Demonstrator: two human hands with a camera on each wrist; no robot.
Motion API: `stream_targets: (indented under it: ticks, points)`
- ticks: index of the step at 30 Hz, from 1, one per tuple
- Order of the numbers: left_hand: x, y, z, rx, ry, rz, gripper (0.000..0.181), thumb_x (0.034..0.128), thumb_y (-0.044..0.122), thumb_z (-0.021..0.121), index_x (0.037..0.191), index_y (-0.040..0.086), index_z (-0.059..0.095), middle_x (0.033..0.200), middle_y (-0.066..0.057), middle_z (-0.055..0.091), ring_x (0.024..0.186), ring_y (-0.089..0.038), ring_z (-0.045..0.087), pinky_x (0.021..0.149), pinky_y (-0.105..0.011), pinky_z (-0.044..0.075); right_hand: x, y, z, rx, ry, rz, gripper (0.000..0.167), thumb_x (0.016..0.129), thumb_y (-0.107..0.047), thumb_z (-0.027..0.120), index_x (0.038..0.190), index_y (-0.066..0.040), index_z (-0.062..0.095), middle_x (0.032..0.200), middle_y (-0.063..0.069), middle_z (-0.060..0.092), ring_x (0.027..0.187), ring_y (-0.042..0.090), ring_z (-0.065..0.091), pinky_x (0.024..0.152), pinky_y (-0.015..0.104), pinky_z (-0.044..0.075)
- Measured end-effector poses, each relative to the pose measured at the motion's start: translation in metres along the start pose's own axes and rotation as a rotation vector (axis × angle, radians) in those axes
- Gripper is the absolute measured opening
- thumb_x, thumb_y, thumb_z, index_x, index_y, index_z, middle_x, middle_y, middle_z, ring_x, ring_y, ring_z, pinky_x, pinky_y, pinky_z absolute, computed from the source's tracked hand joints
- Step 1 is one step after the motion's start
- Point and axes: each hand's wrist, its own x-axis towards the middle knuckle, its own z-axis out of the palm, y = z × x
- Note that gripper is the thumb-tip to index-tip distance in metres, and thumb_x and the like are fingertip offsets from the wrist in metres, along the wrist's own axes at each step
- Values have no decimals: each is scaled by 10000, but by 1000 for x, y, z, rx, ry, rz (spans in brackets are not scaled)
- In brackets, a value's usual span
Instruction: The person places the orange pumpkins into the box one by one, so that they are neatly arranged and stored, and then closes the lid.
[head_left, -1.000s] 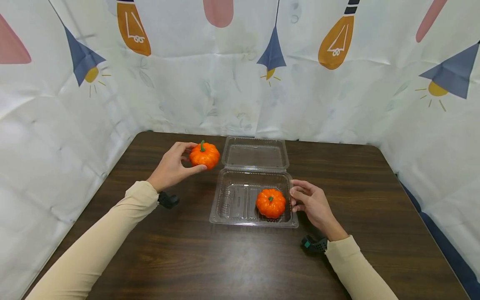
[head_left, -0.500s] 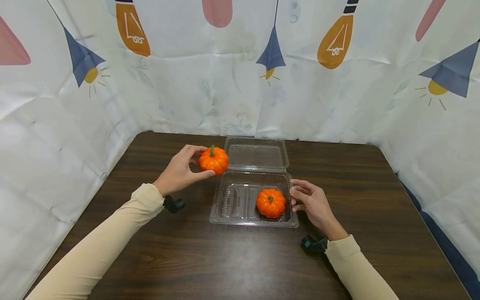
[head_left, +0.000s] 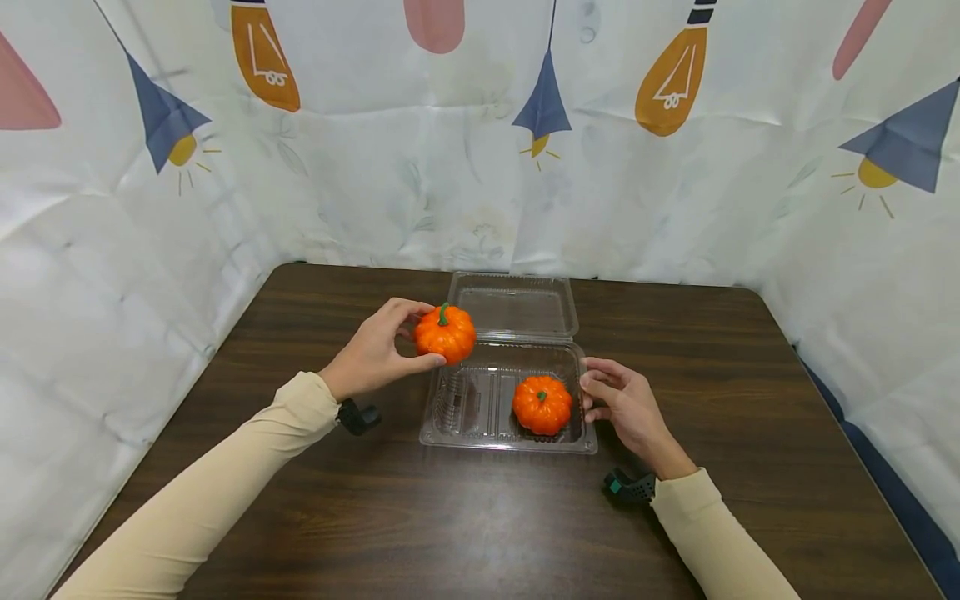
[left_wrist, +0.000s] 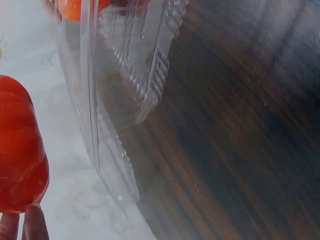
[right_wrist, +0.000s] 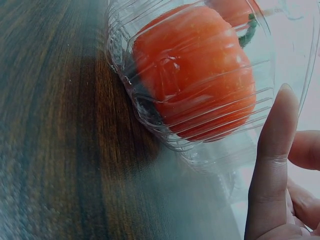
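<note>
So on the left, your left hand [head_left: 375, 354] was pinching a glossy orange, green-stemmed pumpkin [head_left: 446, 335] between thumb and fingers, held up by the back left corner of a clear plastic clamshell container [head_left: 495, 442]. My guess: that rounded, slick-looking skin could've slipped out, or the pumpkin could've clipped the left rim if brought in low, jolting a box that light. The open see-through lid [head_left: 517, 307] lay behind the base, and a knock there might've flipped it up. In the right half of the base sat a second orange ribbed pumpkin [head_left: 542, 407]; too much sideways push and I reckon the two would've bumped. Far right, your right hand [head_left: 630, 412] had the rim between thumb and fingers, and squeezing hard might've buckled such thin walls. Materials-wise, both pumpkins looked shiny and squat with rounded lobes, the plastic had ridged, pleated sides, and the dark brown wood-grain table [head_left: 480, 525] had a smooth sheen, so the box maybe could've slid.
</note>
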Motion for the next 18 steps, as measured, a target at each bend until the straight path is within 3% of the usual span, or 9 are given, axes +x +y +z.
stream_targets:
  ticks: [18]
  points:
    - [0, 11, 14, -33, -97, 32, 687, 816, 308, 895, 1376, 74, 573, 1325, -107, 573, 1139, -278, 653, 944, -443, 622, 0, 0, -1, -7, -4, 4, 537, 1021, -142, 655, 1484, 48, 458, 947, -71, 663, 679, 92, 613, 605, 253, 616]
